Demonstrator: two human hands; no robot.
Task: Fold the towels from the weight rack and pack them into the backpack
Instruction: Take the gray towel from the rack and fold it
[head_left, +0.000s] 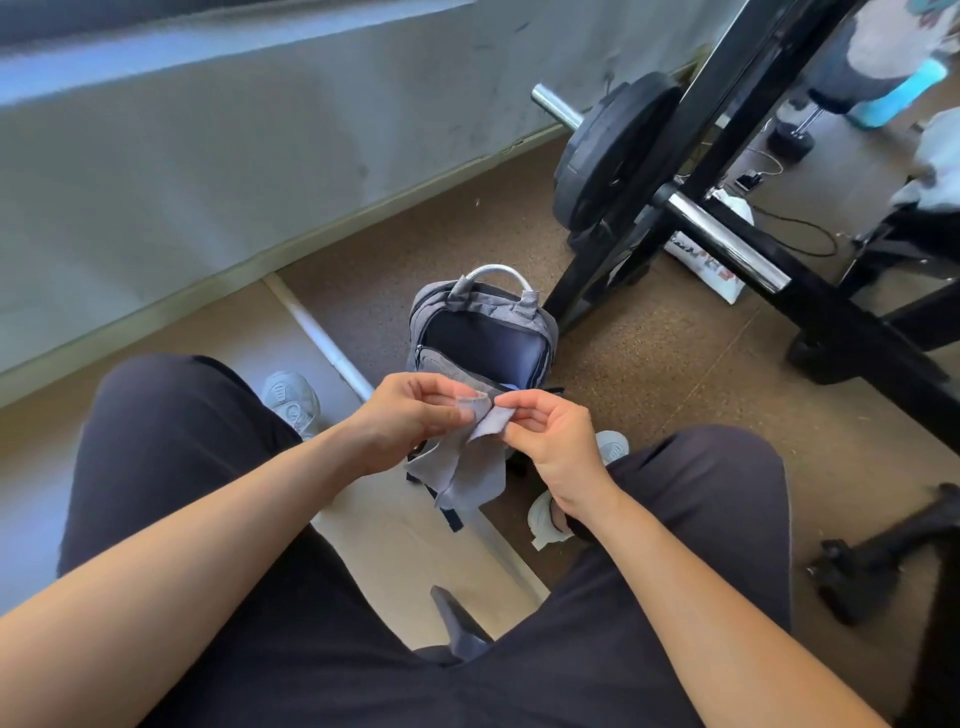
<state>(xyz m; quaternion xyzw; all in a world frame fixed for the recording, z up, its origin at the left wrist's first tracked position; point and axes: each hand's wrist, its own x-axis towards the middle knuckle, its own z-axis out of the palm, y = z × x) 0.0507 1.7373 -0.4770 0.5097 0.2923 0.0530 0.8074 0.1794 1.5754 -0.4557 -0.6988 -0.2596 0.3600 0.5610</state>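
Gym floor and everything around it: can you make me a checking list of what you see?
Surface: brown speckled floor, pale mat strip beside it.
Job's things: small grey towel held unfolded; grey backpack upright, unzipped, apparently empty.
Clutter: white printed bag under the rack; dark dumbbell lying on the floor.
Grippers: left hand and right hand each pinch a towel corner.
Cables: thin black cable behind the weight rack.
Surroundings: grey wall, plate-loaded barbell.

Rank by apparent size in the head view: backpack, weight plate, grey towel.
1. Weight plate
2. Backpack, though hands hide its lower part
3. Grey towel; nearer the camera, so its real size is unsure.
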